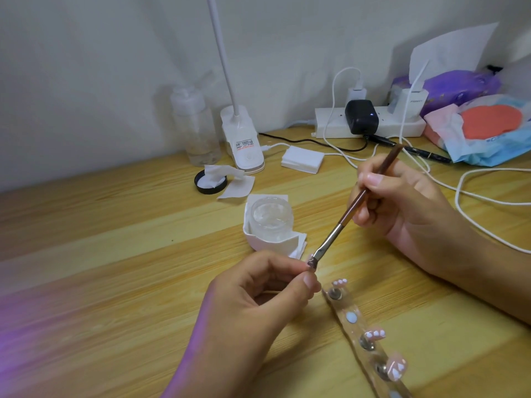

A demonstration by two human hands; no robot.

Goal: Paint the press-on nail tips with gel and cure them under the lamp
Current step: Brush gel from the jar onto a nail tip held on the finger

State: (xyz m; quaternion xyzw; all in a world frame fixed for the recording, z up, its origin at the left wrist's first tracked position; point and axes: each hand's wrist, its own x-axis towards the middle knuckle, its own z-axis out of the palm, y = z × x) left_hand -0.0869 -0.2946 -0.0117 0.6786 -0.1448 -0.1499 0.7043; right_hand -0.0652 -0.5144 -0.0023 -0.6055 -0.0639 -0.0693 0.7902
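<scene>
My left hand point(255, 294) pinches a small nail tip point(311, 262) between thumb and forefinger, low in the middle of the view. My right hand point(402, 202) grips a brown-handled brush point(356, 202), and its bristles touch that nail tip. A clear holder strip point(365, 340) lies at the lower right with three pink-and-white nail tips point(375, 334) standing on it. An open glass jar of clear gel point(271, 218) sits on white paper just beyond my hands. The white gooseneck lamp point(244, 142) stands at the back.
A clear bottle point(198, 127) stands left of the lamp. A black lid point(209, 182) with a wipe, a stack of white pads point(301, 160), a power strip point(370, 122) with plugs, trailing white cables point(474, 196) and tissue packs point(474, 122) crowd the back right of the wooden table point(115, 254).
</scene>
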